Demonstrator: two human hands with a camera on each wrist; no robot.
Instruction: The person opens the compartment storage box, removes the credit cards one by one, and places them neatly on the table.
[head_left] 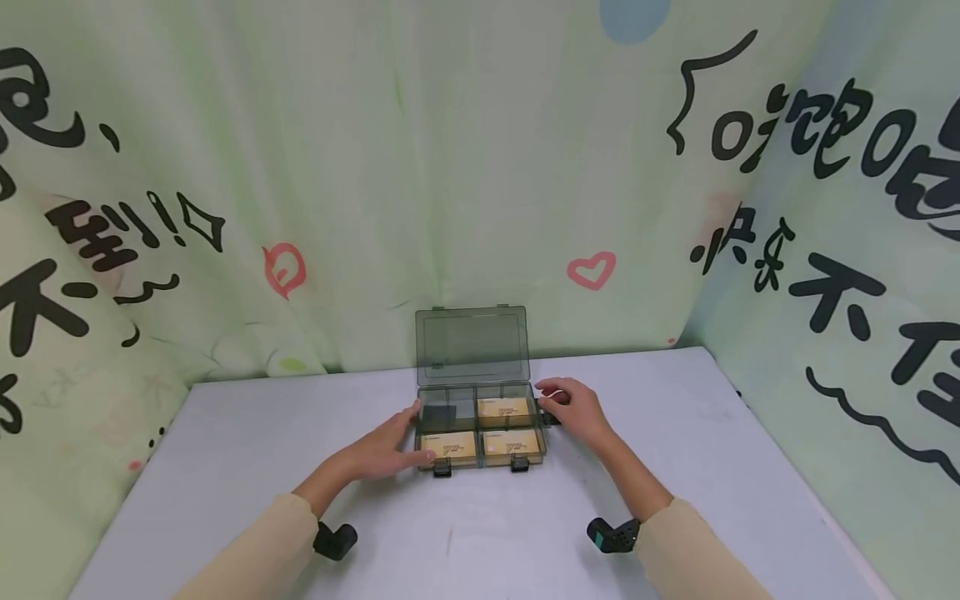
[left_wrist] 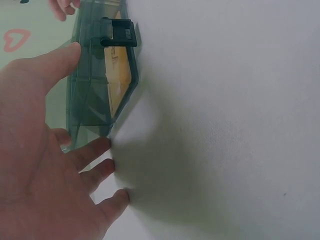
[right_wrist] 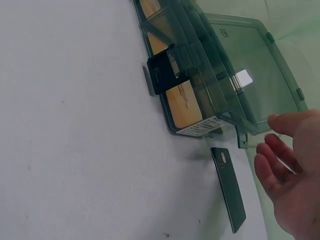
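Note:
A see-through grey-green compartment box (head_left: pixel 481 423) stands on the table with its lid (head_left: pixel 472 346) raised at the back. Yellow-orange rectangular packs (head_left: pixel 512 442) fill three compartments; the back left one shows a dark rectangle (head_left: pixel 438 414). My left hand (head_left: pixel 384 448) rests at the box's left side, fingers extended along the wall and thumb at the front left. My right hand (head_left: pixel 576 410) is by the right wall with loosely bent fingers and nothing between them. Close to it, a thin dark strip (right_wrist: pixel 230 191) lies flat on the table. Two black latches (left_wrist: pixel 119 33) hang at the box's front.
The white table (head_left: pixel 247 467) runs out to both sides of the box and in front of it. Behind hangs a pale green curtain (head_left: pixel 480 167) with dark lettering and hearts, which also closes off both sides. A black wrist camera (head_left: pixel 335 542) sits below my left sleeve.

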